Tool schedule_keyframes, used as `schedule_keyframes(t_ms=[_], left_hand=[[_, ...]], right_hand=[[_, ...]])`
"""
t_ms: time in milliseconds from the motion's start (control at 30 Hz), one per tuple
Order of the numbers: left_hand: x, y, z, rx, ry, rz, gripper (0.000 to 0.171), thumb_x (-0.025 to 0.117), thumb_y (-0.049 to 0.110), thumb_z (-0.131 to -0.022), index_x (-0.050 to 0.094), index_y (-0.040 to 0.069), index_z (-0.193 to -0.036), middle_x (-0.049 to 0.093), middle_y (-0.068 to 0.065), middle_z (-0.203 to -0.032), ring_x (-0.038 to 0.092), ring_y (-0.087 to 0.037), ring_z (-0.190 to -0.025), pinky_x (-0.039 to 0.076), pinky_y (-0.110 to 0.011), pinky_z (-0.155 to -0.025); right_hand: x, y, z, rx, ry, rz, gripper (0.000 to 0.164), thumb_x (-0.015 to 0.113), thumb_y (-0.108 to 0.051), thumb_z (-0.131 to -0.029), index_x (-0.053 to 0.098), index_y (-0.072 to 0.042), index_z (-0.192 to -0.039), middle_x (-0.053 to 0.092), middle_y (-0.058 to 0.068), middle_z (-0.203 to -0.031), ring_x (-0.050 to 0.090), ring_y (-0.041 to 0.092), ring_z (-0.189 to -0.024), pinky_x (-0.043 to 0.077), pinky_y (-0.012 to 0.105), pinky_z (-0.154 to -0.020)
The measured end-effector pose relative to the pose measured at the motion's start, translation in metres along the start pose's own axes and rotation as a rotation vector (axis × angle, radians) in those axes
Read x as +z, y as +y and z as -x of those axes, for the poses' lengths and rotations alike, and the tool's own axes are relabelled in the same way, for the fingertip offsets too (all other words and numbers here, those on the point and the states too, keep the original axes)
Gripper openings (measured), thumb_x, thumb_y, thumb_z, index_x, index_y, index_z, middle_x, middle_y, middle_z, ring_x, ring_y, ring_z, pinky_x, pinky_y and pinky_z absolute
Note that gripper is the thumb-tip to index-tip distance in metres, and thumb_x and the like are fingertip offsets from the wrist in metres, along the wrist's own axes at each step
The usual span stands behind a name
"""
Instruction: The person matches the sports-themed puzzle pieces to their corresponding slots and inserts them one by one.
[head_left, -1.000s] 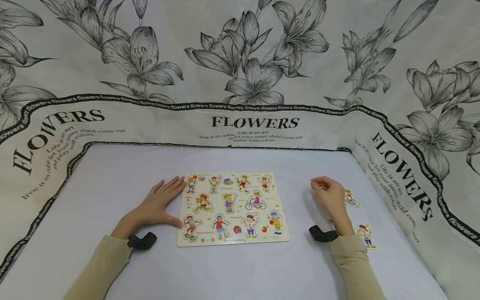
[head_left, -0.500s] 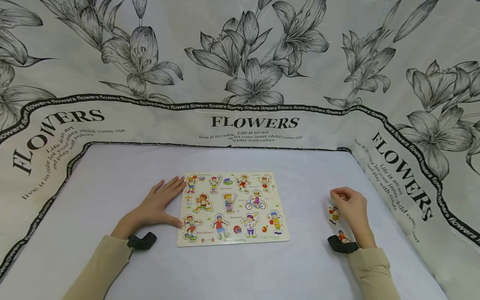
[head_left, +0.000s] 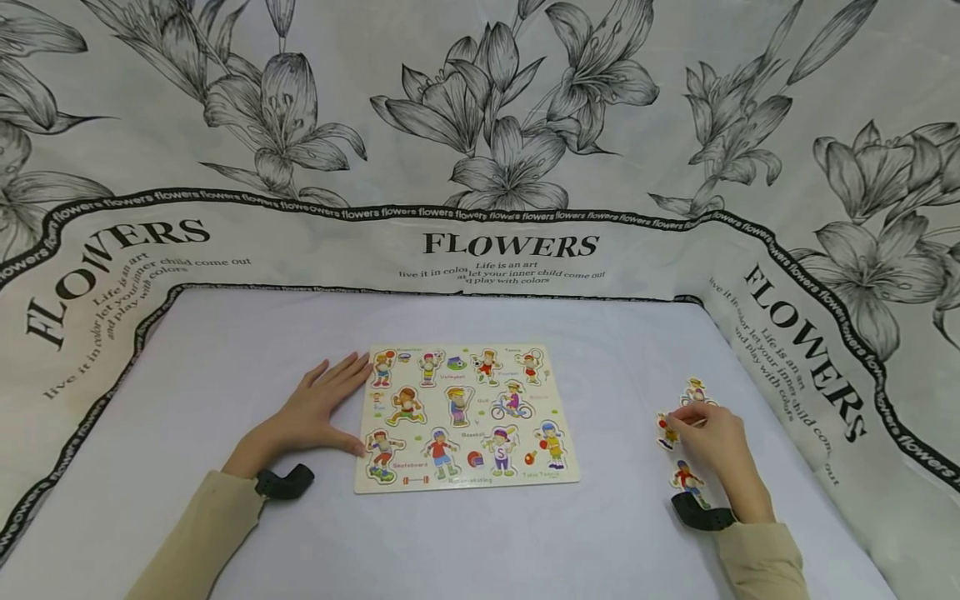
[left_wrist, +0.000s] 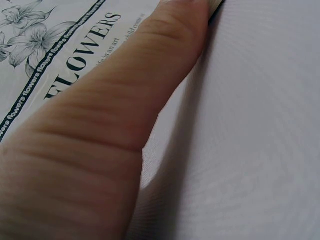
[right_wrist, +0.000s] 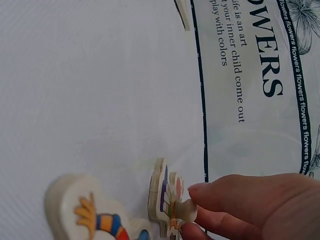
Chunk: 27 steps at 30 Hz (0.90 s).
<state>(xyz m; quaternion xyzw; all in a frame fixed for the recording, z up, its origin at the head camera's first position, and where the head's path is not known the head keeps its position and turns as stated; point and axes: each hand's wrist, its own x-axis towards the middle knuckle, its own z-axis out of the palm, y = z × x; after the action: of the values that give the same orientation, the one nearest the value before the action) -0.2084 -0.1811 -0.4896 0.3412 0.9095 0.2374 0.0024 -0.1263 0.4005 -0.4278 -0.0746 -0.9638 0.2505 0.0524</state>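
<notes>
R hand (head_left: 718,440) pinches knob (right_wrist: 186,210) of figure puzzle pc. (head_left: 663,436), R of puzzle board (head_left: 437,402); L hand (head_left: 311,415) spread, fingertips at board's edge. Pc. prob. light, stiff wood; best held by knob.

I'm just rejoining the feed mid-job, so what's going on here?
A person's right hand pinches the knob of a figure piece; whether it is lifted is hard to tell. A cyclist piece and a red-shirted piece lie loose nearby. The left hand is spread on the white tabletop, touching the left edge of the puzzle board.
</notes>
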Motion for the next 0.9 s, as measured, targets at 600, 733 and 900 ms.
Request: schedule_keyframes(t_ms=[600, 733, 900], left_hand=[[-0.0004, 0.0012, -0.0004, -0.016, -0.011, 0.001, 0.13, 0.077, 0.075, -0.061, 0.024, 0.006, -0.157, 0.017, -0.012, -0.165, 0.011, -0.033, -0.151, 0.0, -0.056, -0.119], [-0.0005, 0.0013, -0.0004, -0.014, -0.009, 0.003, 0.13, 0.077, 0.074, -0.061, 0.024, 0.006, -0.157, 0.017, -0.012, -0.165, 0.011, -0.034, -0.151, 0.0, -0.056, -0.119], [-0.0002, 0.001, -0.0002, -0.009, -0.007, 0.0, 0.129, 0.077, 0.074, -0.062, 0.024, 0.006, -0.157, 0.017, -0.013, -0.165, 0.011, -0.034, -0.151, 0.0, -0.057, -0.119]], right_hand=[[0.0027, 0.0023, -0.0004, 0.014, -0.034, 0.01, 0.014, 0.073, -0.013, -0.086, 0.07, 0.001, -0.088, 0.065, 0.001, -0.072, 0.054, 0.015, -0.068, 0.044, 0.028, -0.056], [0.004, 0.0019, 0.0001, 0.016, -0.029, 0.008, 0.013, 0.072, -0.012, -0.085, 0.07, 0.0, -0.089, 0.065, 0.002, -0.073, 0.054, 0.016, -0.068, 0.044, 0.028, -0.055], [0.0061, 0.0002, -0.0006, 0.0, -0.009, 0.008, 0.01, 0.072, -0.011, -0.084, 0.071, -0.001, -0.087, 0.065, 0.002, -0.072, 0.055, 0.016, -0.067, 0.045, 0.029, -0.056]])
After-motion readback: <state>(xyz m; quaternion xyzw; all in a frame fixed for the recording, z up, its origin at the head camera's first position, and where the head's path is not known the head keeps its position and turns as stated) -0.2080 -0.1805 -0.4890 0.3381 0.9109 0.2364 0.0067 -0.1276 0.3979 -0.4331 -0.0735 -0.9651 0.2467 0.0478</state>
